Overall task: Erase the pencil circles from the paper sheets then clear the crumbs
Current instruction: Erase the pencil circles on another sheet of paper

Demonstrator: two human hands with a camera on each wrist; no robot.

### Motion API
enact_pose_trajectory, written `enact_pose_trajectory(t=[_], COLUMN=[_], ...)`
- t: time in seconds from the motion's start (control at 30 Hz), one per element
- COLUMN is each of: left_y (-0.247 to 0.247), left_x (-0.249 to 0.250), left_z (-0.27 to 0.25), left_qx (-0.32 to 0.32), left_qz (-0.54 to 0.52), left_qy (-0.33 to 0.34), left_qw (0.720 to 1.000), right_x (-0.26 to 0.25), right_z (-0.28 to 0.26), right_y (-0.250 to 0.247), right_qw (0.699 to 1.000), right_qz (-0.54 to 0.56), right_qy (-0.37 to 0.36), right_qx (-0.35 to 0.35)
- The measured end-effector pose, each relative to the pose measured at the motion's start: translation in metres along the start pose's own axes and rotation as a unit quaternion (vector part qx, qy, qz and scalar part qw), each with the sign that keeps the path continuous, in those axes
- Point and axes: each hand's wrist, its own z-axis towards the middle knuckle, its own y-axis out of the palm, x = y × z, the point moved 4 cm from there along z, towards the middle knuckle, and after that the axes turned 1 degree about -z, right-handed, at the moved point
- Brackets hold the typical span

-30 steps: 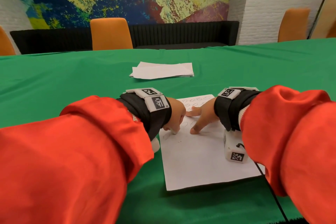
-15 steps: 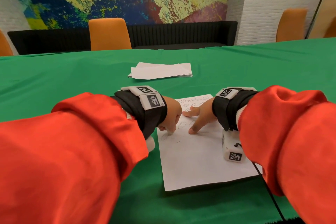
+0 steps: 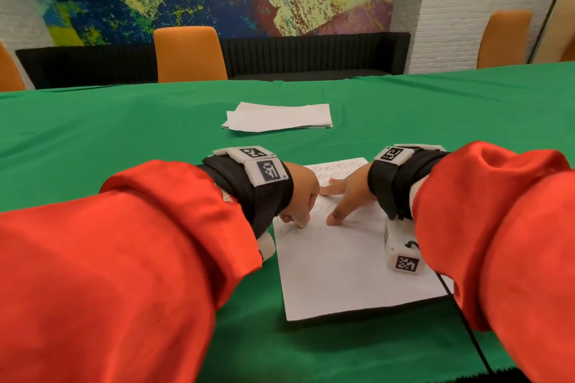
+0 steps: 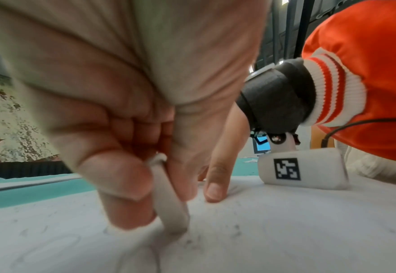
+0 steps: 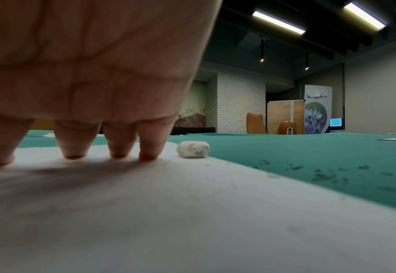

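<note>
Left hand point(image 3: 300, 196) pinches eraser point(image 4: 171, 206) near sheet's point(image 3: 348, 274) left edge; right hand point(image 3: 350, 193) presses flat.

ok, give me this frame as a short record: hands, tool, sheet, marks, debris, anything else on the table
left hand: pinches a white eraser, tip down on the sheet
right hand: fingers spread straight, pressing the sheet flat
sheet: white, flat on the green tablecloth
pencil circles: rows remain at the far end
crumbs: dark specks beside the eraser tip; more on the cloth in the right wrist view
paper stack: farther back, untouched
small white lump: on the cloth at the sheet's edge
</note>
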Motion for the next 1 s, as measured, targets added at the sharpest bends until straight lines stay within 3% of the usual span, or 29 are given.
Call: enact_pose_trajectory(t=[0.3,0.5,0.7,0.87,1.0], left_y=[0.007,-0.004,0.002,0.006,0.001], left_x=[-0.003,0.009,0.013,0.005,0.01], left_z=[-0.008,-0.001,-0.002,-0.009,-0.003], left_qx=[-0.102,0.012,-0.012,-0.068,-0.004], left_qz=[-0.013,0.0,0.01,-0.009,0.0], left_qy=[0.013,0.008,0.004,0.015,0.025], left_qw=[0.995,1.0,1.0,0.998,1.0], right_x=[0.0,-0.001,-0.001,0.0,-0.001], right_z=[-0.002,-0.005,-0.005,-0.005,-0.009], right_y=[0.0,0.0,-0.001,0.0,-0.001], right_qw=[1.0,1.0,1.0,1.0,1.0], right_qz=[0.003,0.002,-0.004,0.001,0.008], right_qy=[-0.003,0.001,-0.002,-0.001,0.0], right_qx=[-0.002,0.006,0.009,0.003,0.016])
